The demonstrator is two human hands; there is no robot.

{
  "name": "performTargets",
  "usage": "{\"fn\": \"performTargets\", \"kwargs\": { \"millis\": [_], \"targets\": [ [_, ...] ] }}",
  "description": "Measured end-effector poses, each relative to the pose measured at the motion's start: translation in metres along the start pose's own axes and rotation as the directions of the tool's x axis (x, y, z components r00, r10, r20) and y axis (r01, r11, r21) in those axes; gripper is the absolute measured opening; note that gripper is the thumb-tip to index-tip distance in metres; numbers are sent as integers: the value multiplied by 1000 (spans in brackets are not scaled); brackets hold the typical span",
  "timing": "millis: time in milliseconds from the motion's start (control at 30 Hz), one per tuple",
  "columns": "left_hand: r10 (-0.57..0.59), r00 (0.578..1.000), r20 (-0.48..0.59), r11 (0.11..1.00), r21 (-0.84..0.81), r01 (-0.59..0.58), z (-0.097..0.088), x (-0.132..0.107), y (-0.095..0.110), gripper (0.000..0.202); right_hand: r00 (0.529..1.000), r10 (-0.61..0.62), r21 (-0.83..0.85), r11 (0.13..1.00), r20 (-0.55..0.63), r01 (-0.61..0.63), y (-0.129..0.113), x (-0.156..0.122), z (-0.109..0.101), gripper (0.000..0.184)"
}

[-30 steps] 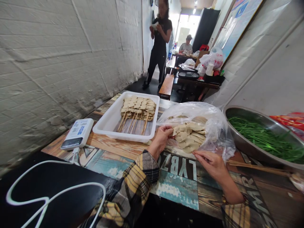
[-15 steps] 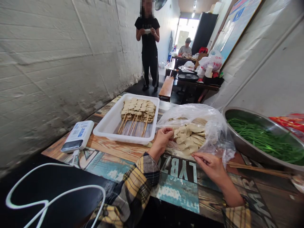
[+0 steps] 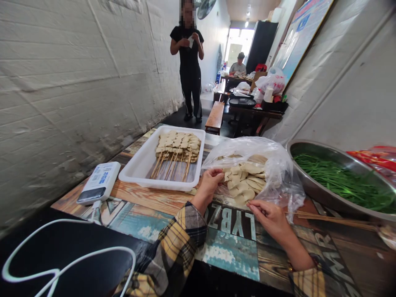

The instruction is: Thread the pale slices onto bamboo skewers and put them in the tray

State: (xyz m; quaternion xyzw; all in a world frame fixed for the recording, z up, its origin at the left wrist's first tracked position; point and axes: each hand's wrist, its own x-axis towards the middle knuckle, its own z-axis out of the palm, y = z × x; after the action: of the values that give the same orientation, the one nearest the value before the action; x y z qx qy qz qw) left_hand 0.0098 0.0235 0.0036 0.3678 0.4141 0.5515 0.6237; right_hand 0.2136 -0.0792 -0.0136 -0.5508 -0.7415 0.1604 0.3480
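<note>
A clear plastic bag (image 3: 278,165) full of pale flat tofu pieces (image 3: 246,181) lies on the painted wooden table (image 3: 229,243). My left hand (image 3: 212,181) is closed, pinching the bag's open edge beside the nearest pieces. My right hand (image 3: 268,214) rests on the table at the bag's front edge, thumb pressed to forefinger; what it pinches is hidden. Bamboo skewers (image 3: 334,219) run right from that hand. A white tray (image 3: 136,169) left of the bag holds several skewered tofu pieces (image 3: 178,145).
A steel basin (image 3: 309,187) of green chives stands at the right, with a red bag (image 3: 375,159) behind it. A power bank (image 3: 99,182) with a white cable (image 3: 71,251) lies at the left. A person in black (image 3: 188,62) stands in the aisle; another sits further back.
The standing person has walked nearer along the aisle. My left hand has shifted slightly on the bag's edge. My right hand stays at the bag's front.
</note>
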Motion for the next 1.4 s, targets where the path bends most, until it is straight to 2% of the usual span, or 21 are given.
{"fn": "performTargets", "kwargs": {
  "millis": [200,367,567,900,1233,1400],
  "targets": [
    [-17,999,27,997,-72,19,1,1,0,21,997,65,48,997,49,-67,-5,1,0,33],
    [-74,996,48,983,-166,81,3,-3,5,33,991,105,123,986,83,-114,-5,1,0,35],
    [-64,994,91,988,-136,77,2,-1,4,31,994,88,116,989,63,-95,-5,1,2,33],
    [-29,995,92,998,-45,34,1,-1,4,20,997,71,105,992,39,-75,-11,3,4,30],
    [-87,988,126,988,-119,102,2,-3,5,37,987,155,216,963,54,-163,-6,1,7,31],
    [-113,974,196,985,-103,135,1,-5,6,36,979,194,258,944,60,-203,0,0,9,30]
  ]
}}
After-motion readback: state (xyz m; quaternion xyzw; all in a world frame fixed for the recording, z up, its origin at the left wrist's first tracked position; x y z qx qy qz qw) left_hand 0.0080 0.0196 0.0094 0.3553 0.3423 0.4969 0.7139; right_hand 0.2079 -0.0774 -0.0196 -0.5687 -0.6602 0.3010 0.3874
